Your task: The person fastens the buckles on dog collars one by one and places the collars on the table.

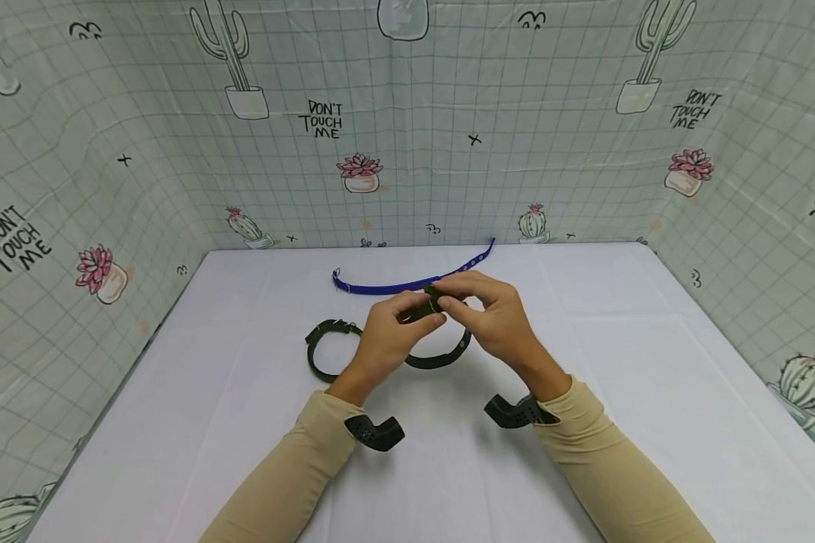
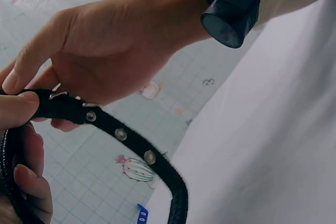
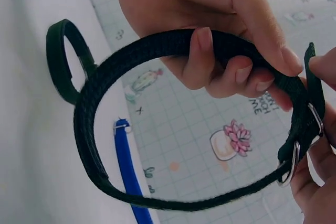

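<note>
Both hands hold a dark green buckled collar (image 1: 440, 361) between them, and its closed loop hangs below the fingers. With curled fingers, the left hand (image 1: 385, 335) grips the band beside the metal buckle (image 3: 316, 118). The right hand (image 1: 499, 313) pinches the strap near the free end, which stands up at the buckle in the right wrist view. Metal eyelets line part of the band in the left wrist view. A second green collar (image 1: 312, 358), looped, lies on the table left of the held one, partly behind the left hand. Beyond the hands stretches a blue collar (image 1: 380, 289), unfastened.
The white-covered table (image 1: 176, 422) runs back to a fabric wall (image 1: 421, 188) with a grid and cactus prints. Similar fabric hangs along both sides. Dark wrist cameras (image 1: 373, 434) are strapped over the sleeves.
</note>
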{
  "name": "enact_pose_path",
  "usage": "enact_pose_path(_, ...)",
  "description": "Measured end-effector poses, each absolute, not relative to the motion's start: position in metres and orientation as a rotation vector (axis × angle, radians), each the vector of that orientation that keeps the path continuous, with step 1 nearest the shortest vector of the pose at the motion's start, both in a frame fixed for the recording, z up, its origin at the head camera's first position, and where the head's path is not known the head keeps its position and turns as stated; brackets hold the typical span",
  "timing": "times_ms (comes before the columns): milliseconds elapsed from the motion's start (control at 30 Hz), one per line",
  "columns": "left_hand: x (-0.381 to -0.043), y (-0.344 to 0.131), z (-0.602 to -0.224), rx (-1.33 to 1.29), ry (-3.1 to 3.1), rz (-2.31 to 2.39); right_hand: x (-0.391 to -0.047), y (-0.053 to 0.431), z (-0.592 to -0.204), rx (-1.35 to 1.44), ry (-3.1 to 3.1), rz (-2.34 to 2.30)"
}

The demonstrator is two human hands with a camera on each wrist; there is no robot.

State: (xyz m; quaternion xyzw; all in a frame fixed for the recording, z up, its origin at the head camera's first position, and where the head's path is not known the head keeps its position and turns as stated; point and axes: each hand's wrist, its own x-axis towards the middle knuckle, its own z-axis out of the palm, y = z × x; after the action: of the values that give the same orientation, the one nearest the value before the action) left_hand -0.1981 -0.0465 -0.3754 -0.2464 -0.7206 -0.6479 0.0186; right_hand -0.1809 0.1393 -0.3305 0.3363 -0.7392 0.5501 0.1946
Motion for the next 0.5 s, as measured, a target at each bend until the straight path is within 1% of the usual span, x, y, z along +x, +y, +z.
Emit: enact_pose_path(500, -0.1995, -0.0486, -0.3744, -0.651, -2.266, -2.001, -0.184, 0.1463, -0.3309, 0.864, -2.05, 1.512)
